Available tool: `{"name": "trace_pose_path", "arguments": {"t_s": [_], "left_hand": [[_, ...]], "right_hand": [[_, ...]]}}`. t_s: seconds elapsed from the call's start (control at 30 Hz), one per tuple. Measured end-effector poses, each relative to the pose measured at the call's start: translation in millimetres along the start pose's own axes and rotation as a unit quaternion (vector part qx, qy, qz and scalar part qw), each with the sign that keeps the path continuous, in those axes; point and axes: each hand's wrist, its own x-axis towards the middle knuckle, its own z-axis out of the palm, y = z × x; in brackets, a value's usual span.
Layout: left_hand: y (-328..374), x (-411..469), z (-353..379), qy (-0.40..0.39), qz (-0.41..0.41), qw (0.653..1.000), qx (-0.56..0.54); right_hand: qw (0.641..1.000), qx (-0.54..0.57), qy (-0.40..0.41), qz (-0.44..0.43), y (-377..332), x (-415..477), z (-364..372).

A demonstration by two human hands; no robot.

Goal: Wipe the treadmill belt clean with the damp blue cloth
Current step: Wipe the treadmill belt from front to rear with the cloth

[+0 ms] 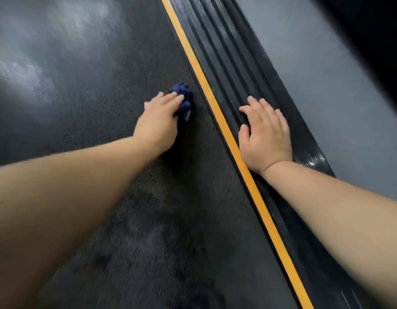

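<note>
The black textured treadmill belt [92,90] fills the left and middle of the view. My left hand [158,121] presses a bunched dark blue cloth [183,97] onto the belt close to its right edge; most of the cloth is hidden under my fingers. My right hand [265,134] lies flat, fingers spread, on the ribbed black side rail [228,47], holding nothing. Pale sheen patches show on the belt at the far left, and dull smudges nearer me.
A yellow stripe [215,101] runs diagonally between the belt and the side rail. Grey floor [326,74] lies to the right of the rail. The top right corner is dark.
</note>
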Motion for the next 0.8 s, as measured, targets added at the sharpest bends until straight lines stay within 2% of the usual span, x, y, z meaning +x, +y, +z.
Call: {"name": "trace_pose_path", "arguments": {"t_s": [0.07,0.17,0.2,0.3,0.37,0.4,0.5,0.53,0.57,0.67,0.8], "left_hand": [[7,-18,16,-0.006,0.012,1.0,0.019],[28,-92,40,0.003,0.134,0.99,0.045],[36,-118,44,-0.036,0.161,0.985,0.055],[50,-172,43,-0.157,0.264,0.95,0.059],[45,-156,30,-0.131,0.311,0.939,0.067],[42,-138,24,-0.095,0.286,0.951,0.063],[26,-77,12,-0.063,0.057,0.995,0.048],[26,-71,16,-0.059,0.022,0.997,0.038],[31,-77,22,-0.056,0.028,0.997,0.034],[58,-134,49,-0.043,0.144,0.988,0.044],[73,-189,51,-0.173,0.254,0.951,0.024]], "right_hand": [[0.999,-0.015,-0.033,-0.007,-1,0,0],[0.989,-0.05,-0.133,-0.026,8,1,-10],[0.986,-0.067,-0.149,-0.037,13,-2,-15],[0.992,-0.072,-0.095,-0.049,20,-37,-27],[0.997,-0.028,-0.067,-0.02,14,-67,-21],[0.998,-0.019,-0.067,-0.01,12,-80,-15],[0.998,-0.007,-0.058,-0.006,15,-91,-3],[0.999,-0.004,-0.054,-0.008,16,-90,-2],[0.999,-0.004,-0.049,-0.012,17,-90,-1],[0.999,-0.003,-0.043,-0.016,18,-91,-1],[0.997,0.001,-0.067,-0.027,20,-91,-7]]}}
